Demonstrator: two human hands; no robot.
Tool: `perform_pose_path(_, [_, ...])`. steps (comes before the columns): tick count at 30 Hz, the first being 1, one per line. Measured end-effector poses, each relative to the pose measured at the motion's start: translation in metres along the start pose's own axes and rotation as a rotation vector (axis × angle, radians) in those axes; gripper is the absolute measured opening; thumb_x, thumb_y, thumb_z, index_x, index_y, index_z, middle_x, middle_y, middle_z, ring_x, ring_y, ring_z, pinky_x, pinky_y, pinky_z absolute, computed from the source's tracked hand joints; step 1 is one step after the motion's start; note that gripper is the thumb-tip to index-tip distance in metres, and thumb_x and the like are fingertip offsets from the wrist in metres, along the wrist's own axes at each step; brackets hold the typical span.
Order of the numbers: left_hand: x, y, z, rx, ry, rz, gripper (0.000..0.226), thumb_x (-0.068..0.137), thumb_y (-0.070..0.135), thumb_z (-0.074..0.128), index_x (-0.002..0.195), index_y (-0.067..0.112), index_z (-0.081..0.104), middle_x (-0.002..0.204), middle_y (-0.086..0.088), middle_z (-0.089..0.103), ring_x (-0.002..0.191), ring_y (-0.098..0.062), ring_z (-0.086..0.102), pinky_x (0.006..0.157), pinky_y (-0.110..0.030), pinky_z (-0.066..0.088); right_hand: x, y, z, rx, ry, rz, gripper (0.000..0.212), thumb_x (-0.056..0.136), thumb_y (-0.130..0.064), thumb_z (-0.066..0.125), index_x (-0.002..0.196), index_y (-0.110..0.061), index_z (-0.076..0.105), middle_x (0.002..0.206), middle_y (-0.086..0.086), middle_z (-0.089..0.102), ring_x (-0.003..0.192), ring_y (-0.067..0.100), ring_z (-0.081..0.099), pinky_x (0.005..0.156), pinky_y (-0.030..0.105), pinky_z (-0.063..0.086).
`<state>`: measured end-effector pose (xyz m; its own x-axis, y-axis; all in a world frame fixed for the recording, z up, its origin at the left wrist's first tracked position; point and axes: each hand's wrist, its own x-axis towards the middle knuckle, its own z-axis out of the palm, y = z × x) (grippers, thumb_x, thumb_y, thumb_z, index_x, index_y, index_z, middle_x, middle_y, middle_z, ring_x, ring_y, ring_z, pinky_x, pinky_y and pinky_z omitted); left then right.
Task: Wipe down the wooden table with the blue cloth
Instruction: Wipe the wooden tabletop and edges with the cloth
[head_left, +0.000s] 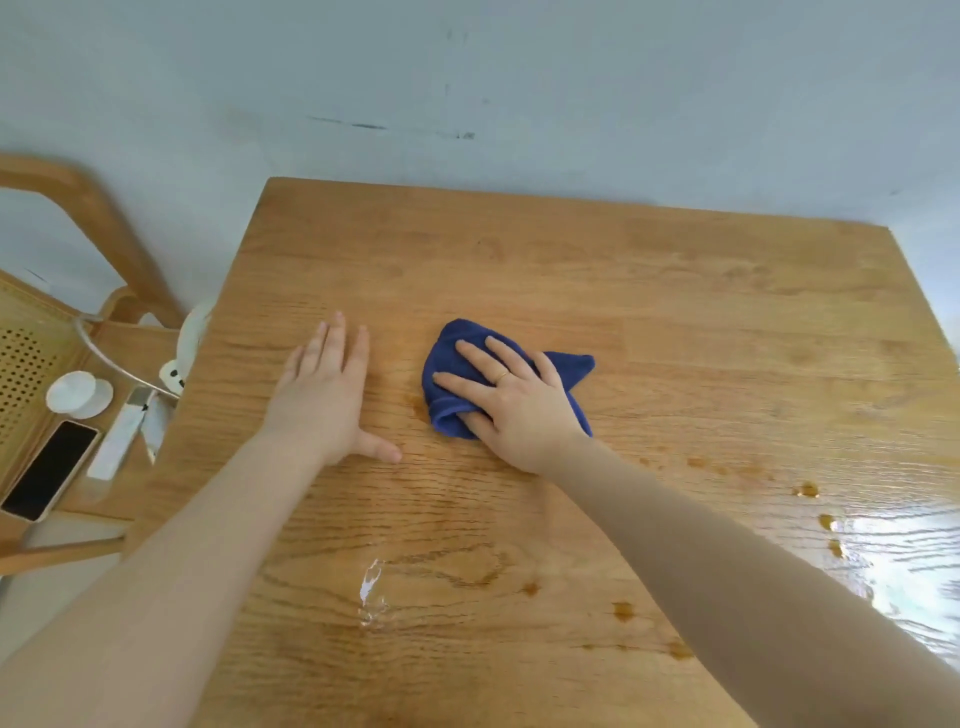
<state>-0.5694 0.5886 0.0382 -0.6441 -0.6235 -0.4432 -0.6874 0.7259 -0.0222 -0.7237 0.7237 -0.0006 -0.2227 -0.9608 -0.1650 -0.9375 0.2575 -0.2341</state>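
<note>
**Inspector:** One cloth, blue, bunched, lies mid-counter. Your right hand presses on it, fingers spread flat across the top, thumb tucked under a fold at the near edge, so it grasps the cloth there.

**Operator:** And my other hand?

**Inspector:** Your left hand lies flat on the bare wood just left of the cloth, apart from it, fingers straight and released, thumb out. It holds nothing.

**Operator:** Spills?

**Inspector:** One white smear near you. I count at least six amber drops along the near right; one more stain sits just left of the cloth. The near right corner shines with glare.

**Operator:** Off the counter?

**Inspector:** On the chair to your left: one phone, one white cup, one white bar-shaped item I cannot identify.
</note>
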Motion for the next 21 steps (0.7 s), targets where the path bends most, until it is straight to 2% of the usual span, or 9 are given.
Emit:
perform_pose_path(3, [-0.001, -0.003, 0.005, -0.003, 0.063, -0.025, 0.145, 0.048, 0.076, 0.066, 0.143, 0.017, -0.025, 0.148, -0.016, -0.035, 0.141, -0.027, -0.022, 0.115, -0.04, -0.006, 0.027, 0.006, -0.003, -0.002, 0.01, 0.122, 0.044, 0.097, -0.047, 0.028, 0.141, -0.048, 0.024, 0.157, -0.009, 0.007, 0.144, 0.019, 0.002, 0.112, 0.046, 0.002])
perform_pose_path(7, [-0.004, -0.008, 0.011, -0.022, 0.058, -0.057, 0.144, 0.047, 0.082, 0.06, 0.147, 0.013, -0.017, 0.153, -0.014, -0.024, 0.143, -0.026, -0.016, 0.116, -0.04, -0.002, 0.032, -0.005, -0.002, -0.016, 0.055, 0.219, 0.045, 0.097, -0.046, 0.029, 0.142, -0.047, 0.022, 0.157, -0.006, 0.008, 0.144, 0.021, 0.003, 0.113, 0.045, 0.0])
perform_pose_path(10, [-0.003, -0.01, 0.011, -0.101, 0.018, -0.062, 0.143, 0.046, 0.081, 0.062, 0.147, 0.019, -0.016, 0.156, -0.012, -0.014, 0.145, -0.025, -0.009, 0.117, -0.041, 0.003, 0.009, -0.026, 0.004, -0.01, 0.035, 0.112, 0.047, 0.095, -0.048, 0.03, 0.142, -0.045, 0.025, 0.157, -0.005, 0.009, 0.144, 0.022, 0.004, 0.112, 0.047, 0.001])
perform_pose_path(12, [-0.002, -0.011, 0.01, -0.156, -0.01, -0.051, 0.141, 0.046, 0.077, 0.067, 0.147, 0.024, -0.016, 0.156, -0.012, -0.014, 0.145, -0.025, -0.007, 0.116, -0.042, 0.008, -0.006, -0.037, 0.013, 0.02, 0.024, -0.006, 0.051, 0.09, -0.051, 0.023, 0.139, -0.044, 0.034, 0.156, -0.003, 0.018, 0.144, 0.025, 0.012, 0.111, 0.049, 0.007])
perform_pose_path(15, [0.003, -0.013, 0.011, -0.144, -0.016, -0.052, 0.143, 0.044, 0.078, 0.066, 0.148, 0.02, -0.011, 0.156, -0.01, -0.016, 0.145, -0.023, -0.008, 0.118, -0.041, 0.009, 0.009, -0.027, 0.01, 0.019, 0.049, -0.081, 0.05, 0.088, -0.051, 0.025, 0.134, -0.043, 0.043, 0.152, -0.003, 0.029, 0.141, 0.027, 0.024, 0.108, 0.052, 0.016])
perform_pose_path(18, [0.006, -0.013, 0.014, -0.113, -0.027, -0.063, 0.145, 0.042, 0.082, 0.062, 0.148, 0.017, -0.011, 0.155, -0.01, -0.018, 0.145, -0.022, -0.009, 0.117, -0.038, 0.005, 0.054, -0.009, 0.0, 0.004, 0.021, 0.016, 0.044, 0.095, -0.047, 0.032, 0.139, -0.048, 0.029, 0.157, -0.008, 0.013, 0.144, 0.02, 0.007, 0.111, 0.046, 0.004])
perform_pose_path(21, [0.004, -0.011, 0.013, -0.099, -0.031, -0.074, 0.144, 0.044, 0.082, 0.062, 0.148, 0.017, -0.012, 0.155, -0.01, -0.02, 0.145, -0.022, -0.01, 0.117, -0.036, 0.004, 0.085, -0.008, -0.009, 0.017, 0.04, 0.111, 0.044, 0.097, -0.046, 0.029, 0.141, -0.048, 0.024, 0.157, -0.007, 0.009, 0.145, 0.021, 0.002, 0.114, 0.047, 0.002])
